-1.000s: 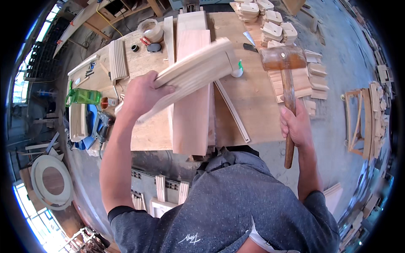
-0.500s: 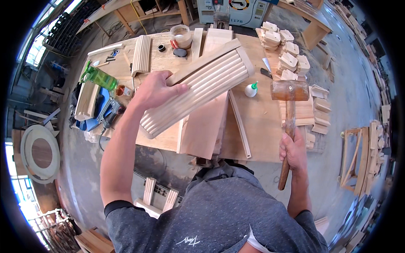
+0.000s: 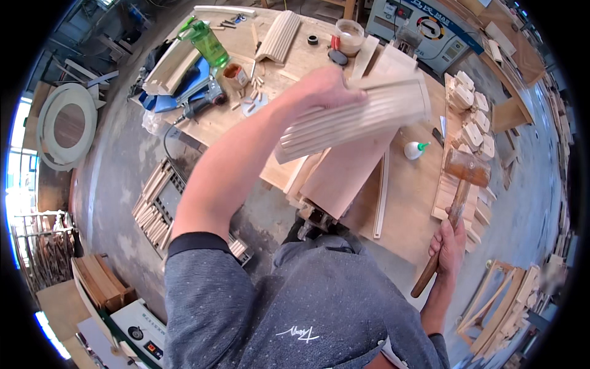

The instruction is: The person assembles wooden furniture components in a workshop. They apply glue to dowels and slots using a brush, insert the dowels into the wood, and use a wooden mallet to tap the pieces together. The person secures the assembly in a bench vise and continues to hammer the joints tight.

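My left hand is closed on the upper edge of a ribbed wooden panel, its thumb lying over the ribs. The panel is held above a smooth wooden board that lies across the bench and juts past its near edge; motion blurs it a little. In my right hand is a wooden mallet, gripped by the handle with its head up, apart from the panel. Between panel and mallet a white glue bottle with a green tip stands on the workbench.
A green spray bottle, a power tool and a jar with dowels beside it occupy the bench's left. Another ribbed panel lies farther back. Several shaped wooden blocks line the right. A narrow strip lies near the front.
The whole view has swung, so the bench sits farther right. The ribbed panel has tilted nearer level in my left hand. The mallet stays in my right hand, its handle leaning more.
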Demonstrator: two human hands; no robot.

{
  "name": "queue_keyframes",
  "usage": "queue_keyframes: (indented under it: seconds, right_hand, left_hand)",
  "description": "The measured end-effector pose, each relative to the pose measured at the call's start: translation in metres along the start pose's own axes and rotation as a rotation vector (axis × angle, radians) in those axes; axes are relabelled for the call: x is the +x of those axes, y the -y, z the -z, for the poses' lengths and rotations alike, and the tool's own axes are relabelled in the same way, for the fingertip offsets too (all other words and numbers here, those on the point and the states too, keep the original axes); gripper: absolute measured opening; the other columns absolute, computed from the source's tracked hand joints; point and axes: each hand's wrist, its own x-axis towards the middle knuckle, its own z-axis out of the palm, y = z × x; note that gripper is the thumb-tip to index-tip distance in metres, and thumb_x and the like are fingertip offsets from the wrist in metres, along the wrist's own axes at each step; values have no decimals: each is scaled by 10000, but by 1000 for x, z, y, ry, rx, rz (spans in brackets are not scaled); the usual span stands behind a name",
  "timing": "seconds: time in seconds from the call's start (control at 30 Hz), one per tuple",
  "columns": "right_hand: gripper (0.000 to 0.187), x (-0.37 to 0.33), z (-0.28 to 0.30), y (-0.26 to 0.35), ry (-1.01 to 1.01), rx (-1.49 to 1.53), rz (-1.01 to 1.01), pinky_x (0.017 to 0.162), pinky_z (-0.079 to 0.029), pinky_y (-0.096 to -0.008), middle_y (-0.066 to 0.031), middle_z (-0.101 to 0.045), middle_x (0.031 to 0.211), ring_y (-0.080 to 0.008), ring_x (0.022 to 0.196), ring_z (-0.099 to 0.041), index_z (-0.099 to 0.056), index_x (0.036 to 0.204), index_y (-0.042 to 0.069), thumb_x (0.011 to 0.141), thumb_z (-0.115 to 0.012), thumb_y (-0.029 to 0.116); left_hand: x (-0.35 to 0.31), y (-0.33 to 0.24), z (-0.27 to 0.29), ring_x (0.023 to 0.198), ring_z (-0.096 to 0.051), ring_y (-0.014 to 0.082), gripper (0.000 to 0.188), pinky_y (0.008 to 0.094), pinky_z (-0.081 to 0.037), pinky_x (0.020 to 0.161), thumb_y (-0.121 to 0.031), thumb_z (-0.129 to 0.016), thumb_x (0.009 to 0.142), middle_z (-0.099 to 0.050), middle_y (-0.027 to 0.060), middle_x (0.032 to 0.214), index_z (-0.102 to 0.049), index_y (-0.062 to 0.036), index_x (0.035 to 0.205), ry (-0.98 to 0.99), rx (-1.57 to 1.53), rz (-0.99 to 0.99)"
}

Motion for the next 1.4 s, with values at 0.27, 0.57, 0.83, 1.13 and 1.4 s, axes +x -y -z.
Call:
queue_keyframes:
  seconds: [0.27, 0.57, 0.83, 1.13, 1.4]
  right_hand:
    - [451, 2, -3, -3, 79, 52, 40, 427, -388, -222, 43, -441, 679, -53, 497, -433, -497, 1412, 74, 1038, -647, 276]
    - [477, 12, -10, -11, 95, 48, -9, 428, -391, -221, 44, -437, 683, -52, 495, -434, -487, 1437, 74, 1038, -645, 284]
    - [514, 11, -19, -16, 149, 61, -32, 441, -397, -230, 46, -433, 670, -59, 501, -432, -461, 1440, 54, 1028, -659, 289]
    - [483, 3, -23, -19, 169, -3, -37, 437, -396, -230, 35, -455, 674, -67, 499, -445, -480, 1420, 56, 1026, -654, 273]
    - [479, -5, -27, -22, 143, 16, -68, 449, -403, -242, 38, -467, 675, -71, 508, -461, -478, 1436, 70, 1026, -648, 250]
  left_hand:
    - [12, 17, 3, 857, -724, 248, 787, 404, -560, 773, -672, -647, 930, -743, 208, 933, -747, 104, 1015, 51, -147, 27]
    - [8, 9, 3, 836, -707, 230, 792, 405, -559, 757, -668, -610, 966, -730, 184, 915, -736, 111, 1041, 84, -94, 18]
    - [22, 30, 11, 946, -737, 241, 866, 397, -603, 787, -708, -662, 915, -732, 212, 1024, -689, 121, 1165, 191, -239, 146]
    - [37, 53, 7, 1026, -737, 284, 895, 405, -596, 912, -683, -676, 916, -713, 247, 1157, -633, 139, 1268, 211, -330, 148]
    - [9, -12, 9, 763, -676, 199, 662, 388, -545, 633, -587, -693, 945, -699, 146, 898, -706, 49, 1129, 147, -190, 163]
